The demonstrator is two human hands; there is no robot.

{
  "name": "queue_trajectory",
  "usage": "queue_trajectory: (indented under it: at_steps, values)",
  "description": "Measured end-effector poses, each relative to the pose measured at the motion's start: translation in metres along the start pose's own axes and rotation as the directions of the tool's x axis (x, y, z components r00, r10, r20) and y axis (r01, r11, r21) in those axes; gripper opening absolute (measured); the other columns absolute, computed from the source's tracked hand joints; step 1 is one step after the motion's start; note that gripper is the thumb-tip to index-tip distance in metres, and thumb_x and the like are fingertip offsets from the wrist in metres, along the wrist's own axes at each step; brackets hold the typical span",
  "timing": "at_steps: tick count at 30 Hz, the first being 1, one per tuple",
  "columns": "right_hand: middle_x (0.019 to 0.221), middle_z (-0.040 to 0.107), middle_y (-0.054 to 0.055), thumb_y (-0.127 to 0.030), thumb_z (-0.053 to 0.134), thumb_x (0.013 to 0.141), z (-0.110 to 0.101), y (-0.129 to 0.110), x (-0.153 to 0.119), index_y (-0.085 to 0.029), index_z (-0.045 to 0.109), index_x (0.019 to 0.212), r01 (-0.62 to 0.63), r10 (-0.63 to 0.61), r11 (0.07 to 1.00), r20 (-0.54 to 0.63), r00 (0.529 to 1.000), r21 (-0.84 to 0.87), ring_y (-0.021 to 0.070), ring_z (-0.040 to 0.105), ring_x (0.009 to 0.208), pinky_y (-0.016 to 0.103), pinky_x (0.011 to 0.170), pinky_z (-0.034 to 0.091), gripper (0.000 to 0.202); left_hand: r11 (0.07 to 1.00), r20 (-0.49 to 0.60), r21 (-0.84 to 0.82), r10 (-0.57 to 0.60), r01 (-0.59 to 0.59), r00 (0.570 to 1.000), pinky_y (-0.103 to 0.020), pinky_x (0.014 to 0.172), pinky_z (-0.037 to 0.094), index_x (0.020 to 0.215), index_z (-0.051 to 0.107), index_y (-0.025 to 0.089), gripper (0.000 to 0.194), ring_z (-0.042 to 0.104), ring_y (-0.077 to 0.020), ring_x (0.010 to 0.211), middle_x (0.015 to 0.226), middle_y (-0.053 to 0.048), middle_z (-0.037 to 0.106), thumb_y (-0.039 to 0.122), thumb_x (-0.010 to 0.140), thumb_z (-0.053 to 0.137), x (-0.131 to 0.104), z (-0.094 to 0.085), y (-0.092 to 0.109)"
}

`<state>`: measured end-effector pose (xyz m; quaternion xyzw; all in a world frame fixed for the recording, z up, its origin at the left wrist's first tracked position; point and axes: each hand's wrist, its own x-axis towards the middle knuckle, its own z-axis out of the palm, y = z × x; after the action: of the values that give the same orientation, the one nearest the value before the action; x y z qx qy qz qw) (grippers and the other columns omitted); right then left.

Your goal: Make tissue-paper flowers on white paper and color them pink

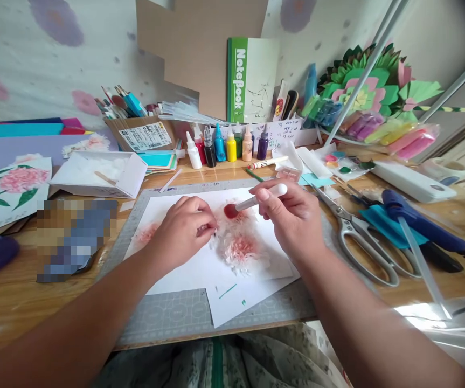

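Note:
A white-handled brush with reddish bristles is gripped in my right hand, its tip over the upper paper flower. Below that lies another pink-centred, white-edged paper flower. My left hand has its fingers curled together at the left edge of the flowers; what they pinch, if anything, is hidden. A third pinkish flower shows partly behind my left wrist. All lie on white paper sheets over a grey cutting mat.
Large scissors and a blue glue gun lie at the right. Several paint bottles stand at the back, near a notebook. Leftward are a white paper box and a finished flower picture.

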<state>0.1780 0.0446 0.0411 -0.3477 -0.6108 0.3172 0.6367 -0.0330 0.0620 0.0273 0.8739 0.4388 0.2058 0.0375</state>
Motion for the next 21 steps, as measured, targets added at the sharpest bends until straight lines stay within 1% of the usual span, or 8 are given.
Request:
queue_trajectory:
  at_steps: [4, 10, 12, 15, 16, 17, 19, 21]
  values:
    - [0.063, 0.061, -0.004, -0.032, 0.060, 0.087, -0.0005, -0.0010, -0.0003, -0.017, 0.063, 0.077, -0.016, 0.020, 0.998, 0.059, 0.998, -0.059, 0.0072, 0.050, 0.054, 0.020, 0.051, 0.042, 0.018, 0.999, -0.011, -0.009, -0.034, 0.034, 0.999, -0.036, 0.083, 0.043, 0.076, 0.069, 0.020, 0.012, 0.052, -0.0195, 0.091, 0.092, -0.003, 0.058, 0.017, 0.081, 0.058, 0.0005, -0.0024, -0.0024]
    - [0.065, 0.062, -0.002, -0.034, 0.057, 0.088, 0.0036, -0.0024, -0.0027, -0.017, 0.063, 0.077, -0.017, 0.042, 0.987, 0.158, 0.986, -0.158, 0.0080, 0.052, 0.055, 0.021, 0.053, 0.042, 0.021, 0.992, 0.050, -0.076, -0.093, 0.097, 0.994, -0.034, 0.079, 0.044, 0.077, 0.068, 0.020, 0.013, 0.052, -0.0189, 0.090, 0.090, -0.003, 0.057, 0.019, 0.082, 0.056, 0.0004, -0.0061, -0.0032]
    - [0.069, 0.065, -0.001, -0.032, 0.056, 0.089, 0.0052, -0.0037, -0.0033, -0.018, 0.063, 0.078, 0.020, 0.022, 0.984, 0.230, 0.973, -0.180, 0.0091, 0.056, 0.058, 0.021, 0.055, 0.044, 0.020, 0.987, 0.061, -0.113, -0.112, 0.118, 0.992, -0.034, 0.078, 0.045, 0.075, 0.066, 0.019, 0.012, 0.053, -0.0185, 0.089, 0.089, -0.003, 0.057, 0.019, 0.083, 0.056, 0.0004, -0.0060, -0.0041]
    - [0.076, 0.069, 0.000, -0.027, 0.058, 0.088, 0.0066, -0.0043, -0.0038, -0.018, 0.065, 0.080, 0.130, -0.039, 0.965, 0.365, 0.930, -0.228, 0.0110, 0.062, 0.069, 0.022, 0.063, 0.047, 0.014, 0.977, 0.072, -0.156, -0.139, 0.149, 0.988, -0.034, 0.080, 0.045, 0.074, 0.066, 0.018, 0.012, 0.054, -0.0186, 0.090, 0.089, -0.003, 0.056, 0.021, 0.083, 0.058, 0.0008, -0.0057, -0.0051]
    - [0.076, 0.069, 0.000, -0.025, 0.059, 0.088, 0.0068, -0.0041, -0.0039, -0.018, 0.065, 0.080, 0.162, -0.052, 0.950, 0.378, 0.924, -0.266, 0.0113, 0.063, 0.070, 0.022, 0.064, 0.047, 0.012, 0.973, 0.075, -0.164, -0.149, 0.160, 0.986, -0.034, 0.080, 0.045, 0.074, 0.066, 0.018, 0.011, 0.054, -0.0187, 0.090, 0.089, -0.003, 0.057, 0.021, 0.082, 0.059, 0.0009, -0.0057, -0.0052]
    - [0.075, 0.069, 0.000, -0.023, 0.059, 0.087, 0.0069, -0.0039, -0.0039, -0.017, 0.065, 0.079, 0.180, -0.061, 0.934, 0.360, 0.931, -0.308, 0.0111, 0.063, 0.069, 0.022, 0.064, 0.047, 0.012, 0.971, 0.077, -0.171, -0.159, 0.170, 0.984, -0.034, 0.080, 0.045, 0.074, 0.066, 0.018, 0.011, 0.054, -0.0187, 0.090, 0.089, -0.003, 0.057, 0.022, 0.082, 0.059, 0.0010, -0.0058, -0.0052]
    - [0.071, 0.068, 0.000, -0.022, 0.059, 0.087, 0.0071, -0.0036, -0.0037, -0.017, 0.065, 0.077, 0.166, -0.072, 0.916, 0.259, 0.963, -0.364, 0.0102, 0.060, 0.063, 0.022, 0.060, 0.045, 0.013, 0.965, 0.077, -0.181, -0.177, 0.188, 0.981, -0.034, 0.079, 0.045, 0.073, 0.066, 0.018, 0.010, 0.054, -0.0186, 0.089, 0.088, -0.003, 0.057, 0.021, 0.081, 0.061, 0.0012, -0.0061, -0.0050]
    - [0.070, 0.068, -0.001, -0.024, 0.058, 0.088, 0.0077, -0.0037, -0.0034, -0.017, 0.065, 0.078, 0.132, -0.063, 0.930, 0.206, 0.976, -0.343, 0.0098, 0.059, 0.060, 0.021, 0.057, 0.045, 0.014, 0.961, 0.082, -0.192, -0.185, 0.197, 0.979, -0.033, 0.078, 0.045, 0.072, 0.065, 0.018, 0.010, 0.055, -0.0184, 0.088, 0.087, -0.003, 0.057, 0.020, 0.081, 0.061, 0.0012, -0.0065, -0.0047]
